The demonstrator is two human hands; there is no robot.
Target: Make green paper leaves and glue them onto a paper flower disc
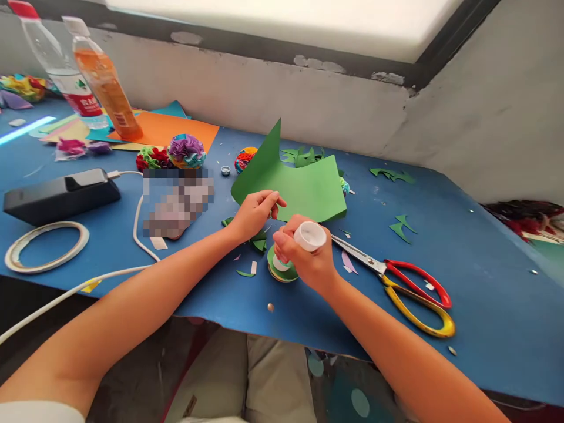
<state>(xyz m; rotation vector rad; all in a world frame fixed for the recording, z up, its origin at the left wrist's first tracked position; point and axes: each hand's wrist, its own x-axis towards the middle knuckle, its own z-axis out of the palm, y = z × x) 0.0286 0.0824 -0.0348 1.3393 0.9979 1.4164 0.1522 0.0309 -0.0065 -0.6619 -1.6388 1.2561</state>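
Observation:
My right hand [311, 255] is wrapped round a small white bottle [311, 236], whose round end faces up. Below that hand lies a stack of green paper discs [275, 271] on the blue table [220, 294], partly hidden by the fingers. My left hand [259, 214] hovers near the lower left edge of a large cut green sheet [304, 191]; its fingers are curled and whatever is between them is too small to make out. To the right, scissors [382, 268] with one red and one yellow handle lie with their tips close to my right hand.
Two bottles [108, 88] stand at the back left beside coloured sheets [176, 129]. A black device [61, 194] with a white cable, a tape roll [81, 238] and a pixelated object [180, 202] lie left. Ruffled paper balls [187, 151] and green scraps [400, 228] are scattered about.

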